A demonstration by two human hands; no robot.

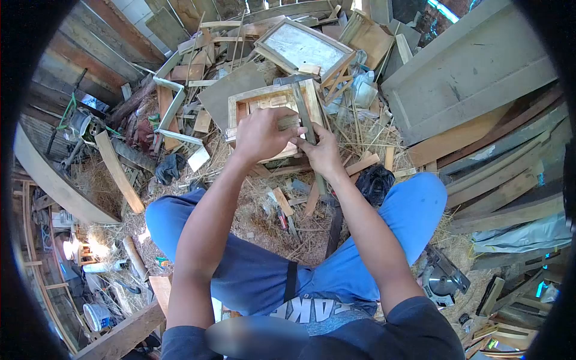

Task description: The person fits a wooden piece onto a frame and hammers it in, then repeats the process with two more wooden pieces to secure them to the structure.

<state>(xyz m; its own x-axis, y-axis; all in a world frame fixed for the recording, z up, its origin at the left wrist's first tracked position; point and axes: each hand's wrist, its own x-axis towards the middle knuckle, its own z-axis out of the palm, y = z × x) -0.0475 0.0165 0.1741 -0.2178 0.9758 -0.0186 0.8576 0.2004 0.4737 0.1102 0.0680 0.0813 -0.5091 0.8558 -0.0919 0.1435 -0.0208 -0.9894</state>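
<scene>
Ahead of my knees lies a shallow wooden frame (pixel 240 96), like an open box or drawer. Over it, my right hand (pixel 323 153) is closed around a long, narrow, dark wooden strip (pixel 302 103). The strip runs from the frame's far edge back toward my lap. My left hand (pixel 264 135) is closed, its fingers wrapped round a small greyish-brown piece of wood (pixel 287 122) beside the strip. The fingertips of both hands nearly meet at the strip, and my left hand hides part of the frame.
Wood offcuts are heaped behind the frame, with a pale panel (pixel 306 45) on top. A large board (pixel 468 72) leans at the right. On the floor are a circular saw (pixel 441 282), a red-handled tool (pixel 282 219), black plastic bags (pixel 375 183) and wood shavings.
</scene>
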